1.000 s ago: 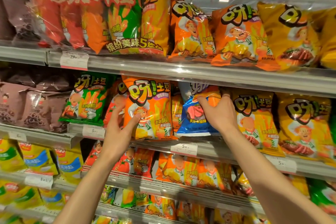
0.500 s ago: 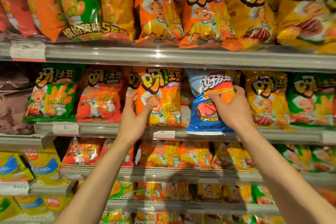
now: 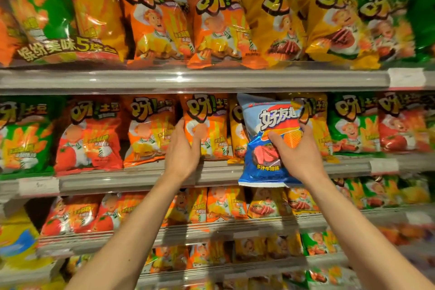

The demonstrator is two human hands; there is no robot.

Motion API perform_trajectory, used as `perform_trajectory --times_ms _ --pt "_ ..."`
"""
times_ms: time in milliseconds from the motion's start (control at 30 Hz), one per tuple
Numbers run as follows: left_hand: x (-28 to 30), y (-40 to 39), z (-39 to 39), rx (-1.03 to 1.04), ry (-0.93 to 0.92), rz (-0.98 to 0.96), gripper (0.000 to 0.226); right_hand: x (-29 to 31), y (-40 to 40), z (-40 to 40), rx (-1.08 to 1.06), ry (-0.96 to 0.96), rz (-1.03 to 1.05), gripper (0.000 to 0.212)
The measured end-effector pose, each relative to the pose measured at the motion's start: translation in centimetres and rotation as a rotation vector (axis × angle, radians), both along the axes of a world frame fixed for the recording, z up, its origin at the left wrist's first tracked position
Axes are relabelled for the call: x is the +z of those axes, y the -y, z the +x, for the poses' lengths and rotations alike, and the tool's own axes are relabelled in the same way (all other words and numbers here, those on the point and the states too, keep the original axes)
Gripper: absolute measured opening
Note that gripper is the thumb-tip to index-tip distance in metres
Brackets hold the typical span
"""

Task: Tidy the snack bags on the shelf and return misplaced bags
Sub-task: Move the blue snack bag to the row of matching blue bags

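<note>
A blue snack bag stands out among orange and yellow bags on the middle shelf. My right hand grips it by its right side, thumb across the front, and its bottom hangs out over the shelf edge. My left hand holds the lower left edge of an orange snack bag just left of the blue one, thumb on its front. A yellow bag shows in the gap between them.
The middle shelf also carries green, red and orange bags to the left, and yellow, green and red ones to the right. The top shelf holds bigger bags. Lower shelves carry more bags.
My right hand has pulled the blue bag forward, so its bottom now overhangs the shelf edge. My left hand stays on the orange bag. The view has shifted right.
</note>
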State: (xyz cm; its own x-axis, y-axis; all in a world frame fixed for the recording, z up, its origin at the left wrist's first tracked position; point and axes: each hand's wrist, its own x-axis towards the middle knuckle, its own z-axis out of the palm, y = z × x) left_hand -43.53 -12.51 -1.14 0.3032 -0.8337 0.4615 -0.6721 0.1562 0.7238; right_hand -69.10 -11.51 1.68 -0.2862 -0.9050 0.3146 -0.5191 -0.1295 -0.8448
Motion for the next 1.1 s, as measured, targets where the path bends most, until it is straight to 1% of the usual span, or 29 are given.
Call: perform_trajectory --times_ms 67,133,167,200,300,367,433,500,567,667,733,767,800,867,900,933,1000,1100 --pt "-0.3 0.1 0.1 0.043 0.129 0.038 0.070 -0.2 0.2 0.0 0.010 0.015 -0.005 0.091" --pt "-0.3 -0.2 0.6 0.136 0.283 0.050 0.065 -0.3 0.3 0.3 0.039 0.043 -0.002 0.088" --pt "-0.4 -0.2 1.1 0.178 0.337 0.041 0.063 -0.3 0.2 0.4 0.059 0.059 0.001 0.084" --pt "-0.3 -0.6 1.4 0.199 0.337 0.034 0.062 -0.2 0.2 0.5 0.078 0.075 -0.004 0.082" --pt "-0.4 -1.4 2.0 0.184 0.216 -0.089 0.065 0.0 0.1 1.4 0.140 0.140 -0.014 0.082" --pt "-0.2 -2.5 2.1 0.127 0.122 -0.172 0.054 -0.1 0.4 2.2 0.184 0.178 -0.008 0.082" --pt "0.6 -4.0 1.4 -0.045 -0.074 -0.117 0.039 -0.1 0.4 3.5 0.240 0.209 0.001 0.081" --pt "1.2 -5.2 0.5 -0.266 -0.291 0.041 0.033 -0.1 0.2 5.1 0.296 0.229 0.014 0.077" --pt "1.2 -6.1 0.1 -0.379 -0.403 0.114 0.031 -0.4 0.1 7.1 0.344 0.246 0.034 0.069" --pt "1.1 -7.0 0.6 -0.389 -0.475 0.084 0.049 -1.0 -0.2 9.5 0.413 0.277 0.045 0.059" --pt "0.8 -7.6 1.3 -0.358 -0.495 0.064 0.055 -1.0 -0.8 10.7 0.482 0.291 0.063 0.047" --pt "0.6 -7.8 1.7 -0.352 -0.517 0.059 0.053 -1.1 -1.1 11.0 0.520 0.309 0.077 0.042" --pt "0.2 -7.9 2.1 -0.345 -0.533 0.059 0.050 -1.2 -1.3 11.3 0.562 0.329 0.096 0.042" --pt "-0.6 -8.3 2.8 -0.326 -0.546 0.052 0.046 -1.5 -1.6 11.5 0.651 0.365 0.148 0.048" --pt "-1.0 -8.4 3.1 -0.325 -0.550 0.047 0.045 -1.6 -1.8 11.5 0.687 0.377 0.169 0.045" --pt "-1.4 -8.6 3.3 -0.323 -0.563 0.047 0.045 -1.9 -1.7 11.3 0.706 0.383 0.183 0.036" --pt "-2.1 -8.6 3.4 -0.316 -0.601 0.046 0.045 -2.3 -1.5 10.4 0.715 0.398 0.203 0.024" --pt "-2.6 -8.3 2.0 -0.313 -0.623 0.021 0.040 -2.8 -1.5 8.6 0.669 0.340 0.185 0.025"
